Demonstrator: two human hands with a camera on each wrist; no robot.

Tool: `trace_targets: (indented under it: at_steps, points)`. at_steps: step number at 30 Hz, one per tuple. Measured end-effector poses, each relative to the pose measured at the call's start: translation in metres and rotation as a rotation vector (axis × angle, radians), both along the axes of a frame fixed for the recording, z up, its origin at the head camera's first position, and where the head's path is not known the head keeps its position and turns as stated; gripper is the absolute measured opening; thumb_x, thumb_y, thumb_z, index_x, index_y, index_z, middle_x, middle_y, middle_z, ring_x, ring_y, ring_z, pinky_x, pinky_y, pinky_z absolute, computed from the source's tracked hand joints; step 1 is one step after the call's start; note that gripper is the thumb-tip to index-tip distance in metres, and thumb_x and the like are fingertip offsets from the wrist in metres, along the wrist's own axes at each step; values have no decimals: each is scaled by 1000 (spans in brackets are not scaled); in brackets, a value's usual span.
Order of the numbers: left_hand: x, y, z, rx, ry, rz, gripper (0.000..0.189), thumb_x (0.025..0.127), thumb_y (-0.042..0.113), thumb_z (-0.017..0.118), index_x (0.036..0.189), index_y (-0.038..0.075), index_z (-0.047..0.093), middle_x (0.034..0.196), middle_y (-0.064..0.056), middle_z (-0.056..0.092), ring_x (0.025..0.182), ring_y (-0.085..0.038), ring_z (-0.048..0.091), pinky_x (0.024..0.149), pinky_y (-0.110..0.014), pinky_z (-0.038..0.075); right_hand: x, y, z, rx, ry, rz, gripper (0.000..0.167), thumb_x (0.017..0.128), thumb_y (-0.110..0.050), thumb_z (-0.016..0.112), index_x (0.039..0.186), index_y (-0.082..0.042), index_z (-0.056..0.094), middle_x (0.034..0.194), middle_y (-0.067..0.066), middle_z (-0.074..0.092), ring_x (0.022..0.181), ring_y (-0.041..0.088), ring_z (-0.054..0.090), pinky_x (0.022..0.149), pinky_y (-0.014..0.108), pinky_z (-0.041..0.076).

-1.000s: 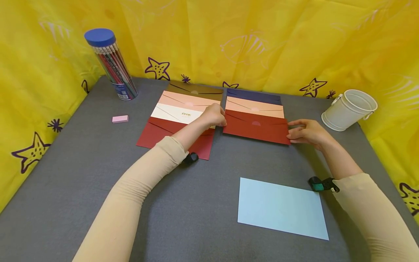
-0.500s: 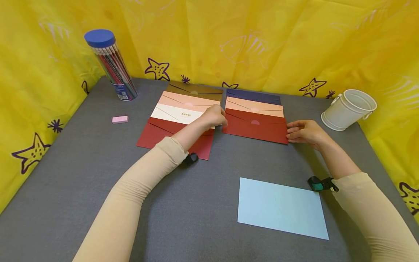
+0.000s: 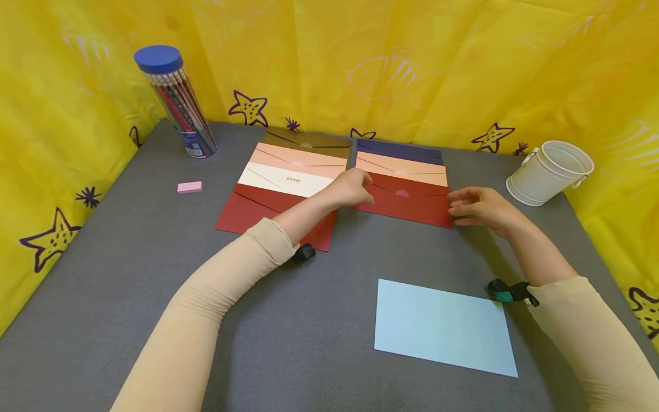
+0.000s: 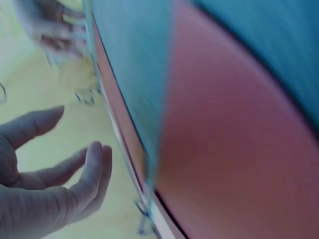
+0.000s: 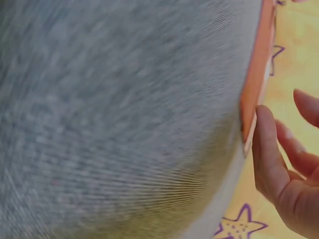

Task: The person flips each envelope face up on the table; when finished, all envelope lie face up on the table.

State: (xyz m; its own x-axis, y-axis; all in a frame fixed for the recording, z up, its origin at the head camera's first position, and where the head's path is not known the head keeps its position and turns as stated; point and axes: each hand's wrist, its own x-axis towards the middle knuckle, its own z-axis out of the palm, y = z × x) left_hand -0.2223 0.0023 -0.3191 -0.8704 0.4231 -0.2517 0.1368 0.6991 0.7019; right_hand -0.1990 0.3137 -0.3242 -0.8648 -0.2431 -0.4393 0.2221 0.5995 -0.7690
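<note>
Over the left end of a dark red envelope hovers my left hand. In the left wrist view its thumb and fingers are apart, with nothing between them. My right hand is at that envelope's right edge, fingertips touching or very near it. The right wrist view shows its thumb and fingers spread beside the envelope's corner. Behind the dark red envelope, overlapping, lie a peach envelope and a navy envelope. The left column has red, white, pink and olive envelopes.
A light blue envelope or sheet lies near the front right. At the back right stands a white bucket. A clear tube of pencils with a blue lid and a pink eraser stand left. Yellow cloth borders the table.
The dark red envelope, held at both ends earlier, has settled flat in front of the peach one. My left hand has let go and moved slightly right; my right fingers have loosened at its edge.
</note>
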Motion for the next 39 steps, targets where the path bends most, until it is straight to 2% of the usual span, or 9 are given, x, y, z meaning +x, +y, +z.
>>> trace_targets:
  at_steps: [3, 8, 10, 13, 20, 26, 29, 34, 39]
  points:
    - [15, 13, 4, 11, -3, -129, 52, 87, 15, 71, 135, 2, 57, 140, -11, 59, 131, -25, 54, 110, -36, 45, 6, -2, 5, 27, 16, 49, 60, 98, -19, 61, 146, 6, 35, 136, 18, 50, 95, -1, 63, 86, 25, 60]
    - [39, 32, 4, 53, -62, -363, 49, 87, 15, 71, 133, 2, 60, 136, -10, 63, 122, -22, 62, 101, -28, 51, 17, -6, 12, 22, 41, 129, 53, 95, -15, 65, 139, 7, 44, 117, 5, 62, 93, 6, 67, 83, 25, 60]
    - [47, 37, 2, 60, -77, -435, 47, 87, 15, 72, 131, 1, 61, 134, -11, 65, 119, -22, 64, 97, -25, 52, 22, -7, 13, 21, 50, 174, 50, 94, -13, 65, 136, 7, 47, 112, 3, 65, 93, 8, 68, 82, 24, 60]
    - [57, 42, -2, 47, -82, -510, 45, 86, 16, 73, 128, 2, 63, 129, -10, 68, 116, -20, 65, 93, -20, 52, 31, -8, 13, 31, 60, 244, 45, 93, -12, 65, 132, 6, 52, 112, 8, 66, 95, 7, 68, 82, 21, 58]
    - [73, 49, -13, -9, -68, -621, 39, 85, 18, 76, 121, 7, 68, 118, -4, 71, 110, -14, 64, 89, -15, 48, 49, -11, 12, 56, 64, 413, 39, 88, -14, 72, 122, 2, 60, 107, 15, 66, 92, 7, 65, 81, 18, 56]
    - [81, 52, -12, -118, -51, -685, 41, 82, 21, 79, 120, 11, 66, 117, 0, 66, 109, -10, 58, 91, -16, 46, 58, -13, 9, 61, 81, 567, 36, 85, -16, 77, 115, 0, 63, 100, 12, 67, 87, 8, 64, 78, 21, 56]
    - [83, 53, -12, -156, -40, -722, 42, 80, 21, 81, 118, 10, 65, 114, -1, 63, 105, -10, 54, 89, -17, 44, 61, -16, 8, 64, 52, 599, 37, 83, -18, 79, 112, -1, 64, 98, 11, 67, 84, 10, 65, 75, 22, 57]
    - [87, 55, -14, -213, 23, -782, 46, 77, 24, 85, 113, 8, 62, 108, -4, 57, 97, -11, 48, 80, -16, 39, 65, -20, 6, 87, 3, 634, 39, 80, -19, 81, 110, -2, 64, 97, 10, 66, 81, 10, 64, 73, 23, 57]
    - [90, 57, -16, -309, 110, -796, 43, 74, 30, 87, 102, 11, 60, 102, 0, 53, 94, -11, 46, 73, -16, 38, 67, -23, 4, 108, -3, 665, 36, 79, -22, 82, 107, -5, 67, 96, 8, 68, 79, 10, 63, 72, 22, 56]
